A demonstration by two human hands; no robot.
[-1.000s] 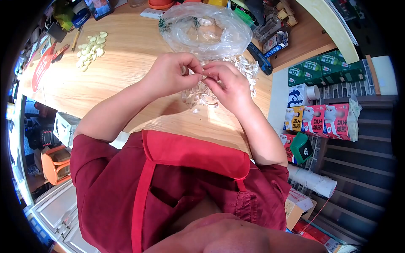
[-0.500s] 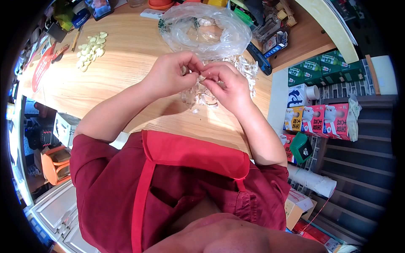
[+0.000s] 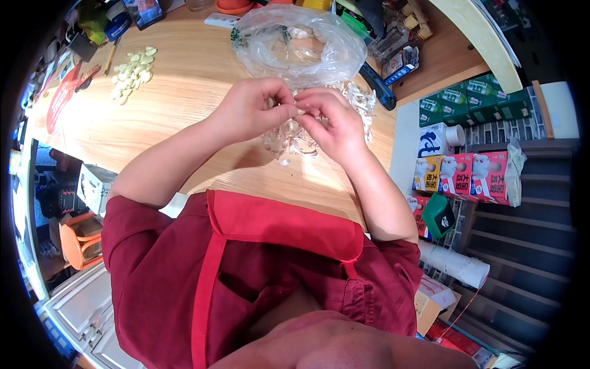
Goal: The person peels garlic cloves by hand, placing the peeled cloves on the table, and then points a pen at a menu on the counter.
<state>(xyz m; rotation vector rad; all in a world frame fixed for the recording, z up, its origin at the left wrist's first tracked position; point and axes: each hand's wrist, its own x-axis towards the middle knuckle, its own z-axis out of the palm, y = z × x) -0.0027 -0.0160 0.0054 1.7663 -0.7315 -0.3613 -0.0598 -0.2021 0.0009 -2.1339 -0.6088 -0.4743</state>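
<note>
My left hand (image 3: pixel 253 112) and my right hand (image 3: pixel 335 125) meet over the table, fingertips pinched together on a small garlic clove (image 3: pixel 300 112). Most of the clove is hidden by the fingers. Beneath and beyond the hands lies a scatter of papery garlic skins (image 3: pixel 362 101). Just past them a clear plastic bag (image 3: pixel 246 46) sits with its mouth open, and a garlic bulb (image 3: pixel 300 32) shows inside. Off to the left, a loose pile of peeled garlic cloves (image 3: pixel 133 74) rests on the wood.
The wooden table (image 3: pixel 184 67) carries a phone (image 3: pixel 144 12), a pencil-like stick (image 3: pixel 111 56) and a red fan-shaped item (image 3: pixel 61 101). A dark blue tool (image 3: pixel 378 86) lies right of the skins. Stacked cartons (image 3: pixel 470 175) and an orange stool (image 3: pixel 80 241) stand beside the table.
The fingertips have shifted slightly around the clove, covering more of it, and the right fingers have closed in a little. Everything else stays where it was.
</note>
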